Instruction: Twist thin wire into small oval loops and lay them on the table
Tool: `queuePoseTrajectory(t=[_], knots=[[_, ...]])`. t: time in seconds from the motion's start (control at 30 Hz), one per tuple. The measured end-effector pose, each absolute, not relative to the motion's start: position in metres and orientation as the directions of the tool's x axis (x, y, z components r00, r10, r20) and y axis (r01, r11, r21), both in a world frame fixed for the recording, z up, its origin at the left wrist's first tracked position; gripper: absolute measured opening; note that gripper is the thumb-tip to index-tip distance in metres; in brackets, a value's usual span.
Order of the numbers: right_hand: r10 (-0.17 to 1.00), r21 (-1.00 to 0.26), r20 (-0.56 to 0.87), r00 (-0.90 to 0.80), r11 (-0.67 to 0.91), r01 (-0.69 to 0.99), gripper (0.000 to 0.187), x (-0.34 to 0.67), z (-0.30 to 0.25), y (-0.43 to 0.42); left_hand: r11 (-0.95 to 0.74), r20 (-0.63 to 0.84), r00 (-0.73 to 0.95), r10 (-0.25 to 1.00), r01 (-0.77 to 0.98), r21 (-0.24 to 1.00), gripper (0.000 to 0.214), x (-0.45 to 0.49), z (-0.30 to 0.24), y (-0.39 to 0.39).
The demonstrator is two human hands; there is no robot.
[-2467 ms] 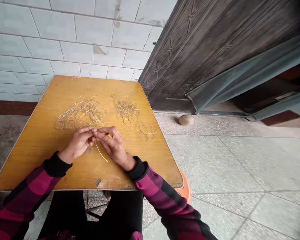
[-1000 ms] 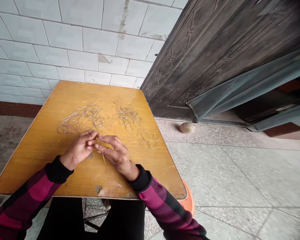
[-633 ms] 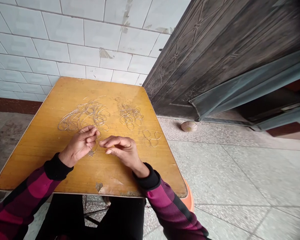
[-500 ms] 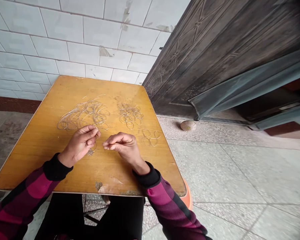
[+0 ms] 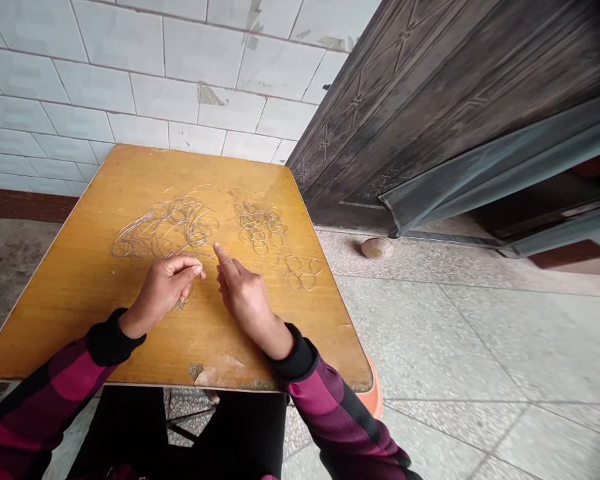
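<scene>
My left hand [image 5: 166, 285] rests on the wooden table [image 5: 70, 293] with its fingers closed in a pinch on a thin wire ring that hangs just under the fingertips. My right hand [image 5: 241, 293] lies beside it, index finger stretched forward and nothing visible in it. Its fingertip points at the near edge of a loose tangle of silver wire [image 5: 155, 230]. A heap of small wire rings [image 5: 260, 225] lies to the right of the tangle. A little apart, near the table's right edge, lie three joined rings [image 5: 303, 272].
The table stands against a white tiled wall [image 5: 130, 80]. A dark carved door [image 5: 430, 100] runs along the right. A small round object [image 5: 375, 248] lies on the stone floor by the door. Something orange [image 5: 373, 393] shows under the table's right corner.
The curved wire held between both hands is now in the left hand alone. My right hand let go, drew apart, then stretched its index finger forward toward the wire tangle.
</scene>
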State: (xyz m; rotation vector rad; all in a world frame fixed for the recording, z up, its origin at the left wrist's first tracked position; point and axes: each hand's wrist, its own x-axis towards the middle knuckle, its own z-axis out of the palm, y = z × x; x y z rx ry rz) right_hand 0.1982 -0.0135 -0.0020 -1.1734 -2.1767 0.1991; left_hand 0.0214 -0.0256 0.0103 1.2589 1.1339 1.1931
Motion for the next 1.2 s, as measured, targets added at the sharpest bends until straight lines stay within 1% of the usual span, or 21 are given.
queuePoseTrajectory(t=[0.07,0.13,0.3,0.43,0.53,0.7,0.93,1.03,1.2], knots=[[0.801,-0.32,0.423,-0.423,0.569,0.758,0.057,0.198,-0.002,-0.015,-0.039,0.038,0.06,0.997,0.021,0.999,0.016,0.022,0.011,-0.025],[0.813,-0.255,0.361,-0.457,0.557,0.79,0.059,0.198,0.001,-0.017,-0.04,0.037,0.057,0.998,0.062,0.997,0.016,0.022,0.012,-0.025],[0.855,-0.136,0.153,-0.496,0.516,0.846,0.058,0.192,0.018,-0.026,-0.057,0.042,0.095,0.995,0.158,0.986,0.017,0.022,0.012,-0.025],[0.883,-0.046,-0.035,-0.468,0.467,0.883,0.057,0.187,0.034,-0.03,-0.116,0.077,0.154,0.985,0.263,0.958,0.019,0.022,0.01,-0.026],[0.88,0.003,-0.126,-0.458,0.462,0.887,0.055,0.183,0.041,-0.033,-0.15,0.089,0.186,0.979,0.349,0.925,0.021,0.022,0.008,-0.026],[0.877,0.038,-0.147,-0.457,0.467,0.884,0.047,0.18,0.042,-0.036,-0.186,0.099,0.218,0.971,0.428,0.884,0.026,0.024,0.009,-0.026],[0.887,0.068,-0.164,-0.431,0.446,0.892,0.041,0.174,0.04,-0.04,-0.176,0.044,0.268,0.962,0.491,0.853,0.028,0.025,0.01,-0.027],[0.888,0.075,-0.152,-0.435,0.449,0.89,0.039,0.173,0.039,-0.041,-0.189,0.05,0.276,0.96,0.503,0.843,0.028,0.025,0.006,-0.026],[0.893,0.087,-0.133,-0.43,0.443,0.892,0.037,0.171,0.037,-0.043,-0.144,0.014,0.263,0.965,0.485,0.863,0.026,0.025,0.001,-0.025]])
